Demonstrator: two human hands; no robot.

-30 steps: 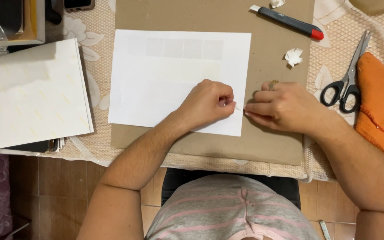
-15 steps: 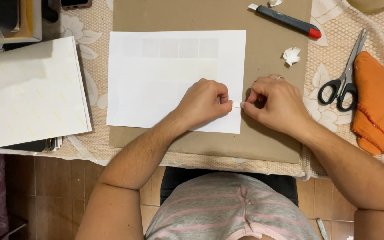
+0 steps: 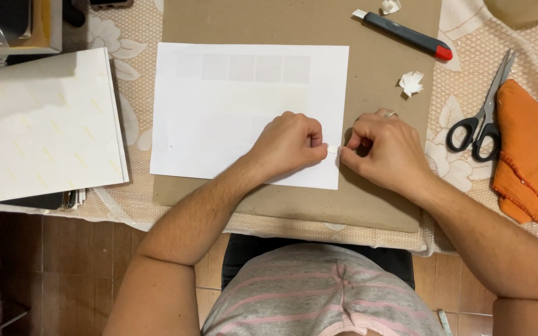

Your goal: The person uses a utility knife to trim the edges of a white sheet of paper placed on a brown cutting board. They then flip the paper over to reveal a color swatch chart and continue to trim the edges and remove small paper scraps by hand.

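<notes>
Paper strip [image 3: 332, 149], tiny and white, is pinched at its ends by the left hand [image 3: 289, 143] and right hand [image 3: 384, 152], fingers tight together. It sits over the white sheet [image 3: 219, 112] on brown cardboard [image 3: 294, 22]. Scissors [image 3: 482, 112] lie near.

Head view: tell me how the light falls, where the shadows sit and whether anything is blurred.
Head view: soft, even light from above, no glare on the white sheet; short faint shadows beside the left hand, right hand and scissors; the small white strip pinched between both hands is sharp; the floor below the table edge is dimmer; no clear blur.
</notes>
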